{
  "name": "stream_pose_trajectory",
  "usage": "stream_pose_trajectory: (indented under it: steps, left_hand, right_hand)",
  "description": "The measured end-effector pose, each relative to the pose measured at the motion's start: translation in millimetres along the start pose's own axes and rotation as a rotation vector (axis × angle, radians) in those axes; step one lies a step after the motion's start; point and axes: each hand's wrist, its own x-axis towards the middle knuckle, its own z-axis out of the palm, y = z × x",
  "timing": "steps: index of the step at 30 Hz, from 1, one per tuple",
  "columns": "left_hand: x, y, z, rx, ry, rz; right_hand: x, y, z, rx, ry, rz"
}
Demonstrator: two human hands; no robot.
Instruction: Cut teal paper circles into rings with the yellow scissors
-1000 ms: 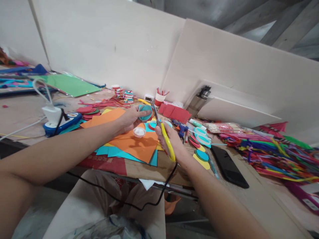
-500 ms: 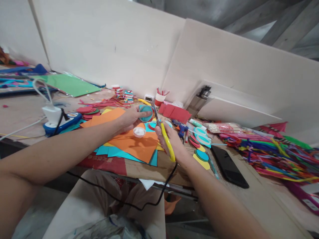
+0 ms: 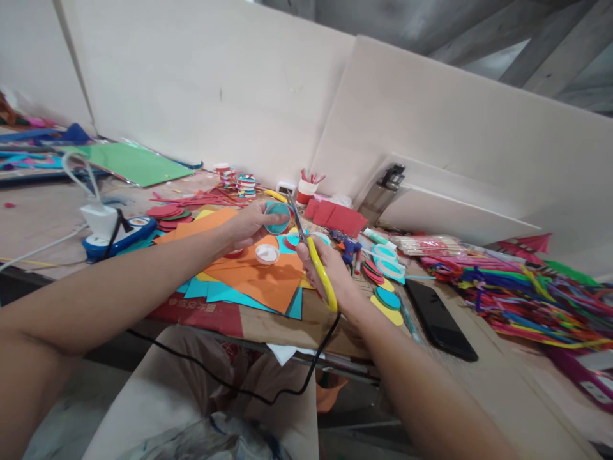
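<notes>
My left hand [image 3: 249, 227] pinches a small teal paper disc [image 3: 278, 217] above the table, fingers closed round its edge. My right hand [image 3: 323, 268] grips yellow-handled scissors [image 3: 313, 259]; their blades reach up to the disc's right edge. Under both hands lie orange sheets [image 3: 261, 271] over teal sheets [image 3: 225, 292], with a small white lid [image 3: 267, 253] resting on the orange paper.
A black phone [image 3: 439, 319] lies right of my right arm, beside teal and yellow cut circles [image 3: 387, 299]. Coloured pipe cleaners [image 3: 531, 294] pile up at the right. A blue power strip with a white charger [image 3: 103, 227] sits left. A green sheet [image 3: 134, 163] lies far left. A black cable [image 3: 230, 383] hangs below the table edge.
The disc has turned slightly in my left hand and the scissor blades have shifted a little along its edge. Both arms stay nearly where they were.
</notes>
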Motion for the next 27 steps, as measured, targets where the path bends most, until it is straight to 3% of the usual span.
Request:
stream_pose_trajectory:
  steps: [4,10,19,27]
  left_hand:
    - [0,2,0.0,0.005,0.006,-0.014]
    - [-2,-5,9.3,-0.124,0.111,-0.032]
    - [-4,-7,10.0,-0.067,0.118,0.011]
    - [-3,-11,8.3,-0.062,0.08,0.013]
  right_hand:
    - [0,-1,1,0.01,-0.001,0.024]
    - [0,-2,2,-0.003,0.036,0.043]
    - [1,-3,2,0.146,-0.028,-0.005]
    - [-1,-2,1,0.14,-0.033,0.005]
